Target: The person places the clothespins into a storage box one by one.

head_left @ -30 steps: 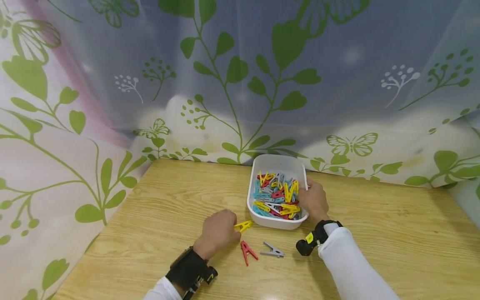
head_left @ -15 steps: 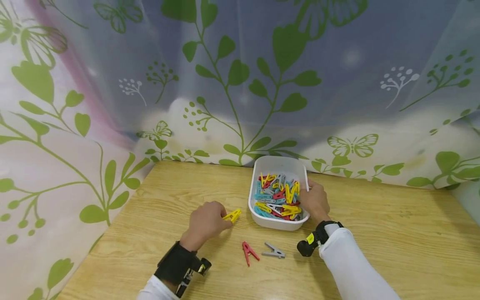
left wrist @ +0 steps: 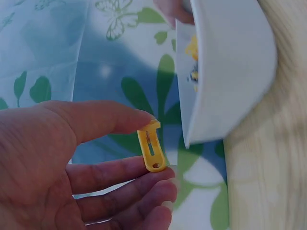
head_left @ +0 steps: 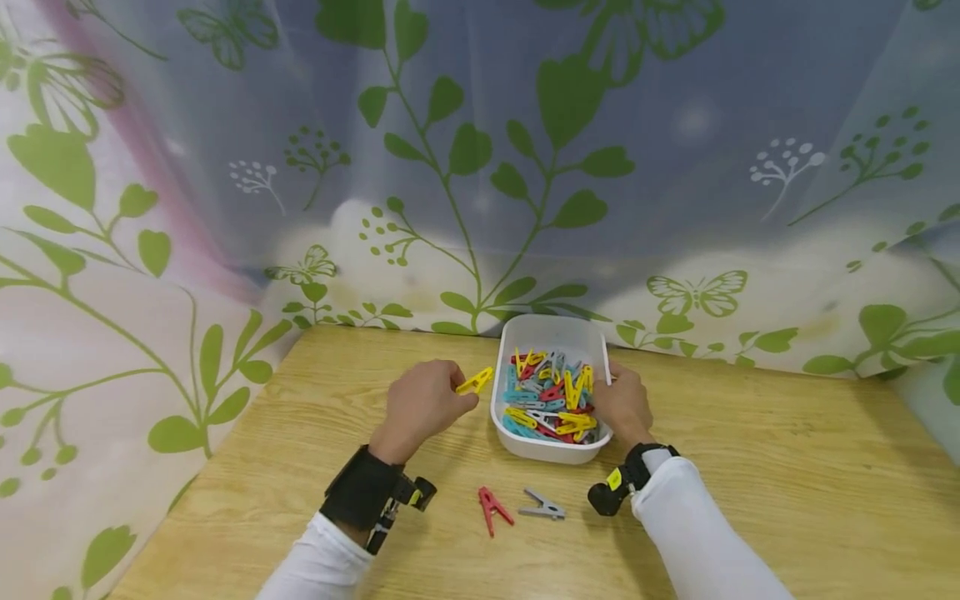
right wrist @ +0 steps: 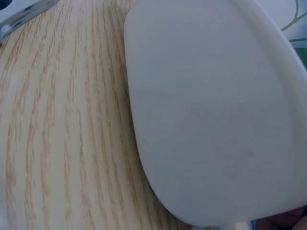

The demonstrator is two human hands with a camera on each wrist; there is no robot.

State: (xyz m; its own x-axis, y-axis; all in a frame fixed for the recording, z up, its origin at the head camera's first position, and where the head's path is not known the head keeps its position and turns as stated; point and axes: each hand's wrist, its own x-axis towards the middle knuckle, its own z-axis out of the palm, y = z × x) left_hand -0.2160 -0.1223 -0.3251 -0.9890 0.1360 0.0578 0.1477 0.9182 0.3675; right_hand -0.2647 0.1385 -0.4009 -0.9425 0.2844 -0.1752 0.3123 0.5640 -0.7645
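Observation:
My left hand (head_left: 423,408) pinches a yellow clothespin (head_left: 476,381) beside the left wall of a white plastic bin (head_left: 551,452). In the left wrist view that clothespin (left wrist: 152,149) sits between thumb and fingertips, apart from the bin. My right hand (head_left: 626,404) grips the bin's right rim, with its fingers partly hidden inside. Yellow, red, blue, grey and white clothespins (head_left: 551,392) lie heaped in the bin. In front of it, a red clothespin (head_left: 493,510) and a grey clothespin (head_left: 543,505) lie on the table.
The wooden table (head_left: 750,467) reaches back to a hanging cloth (head_left: 675,192) printed with leaves and butterflies. The bin stands close to that cloth. In the right wrist view the bin's white wall (right wrist: 211,105) fills most of the frame.
My left hand first drew left, away from the bin's front corner, then moved up and toward the back with the yellow clothespin. The right hand keeps its grip on the bin.

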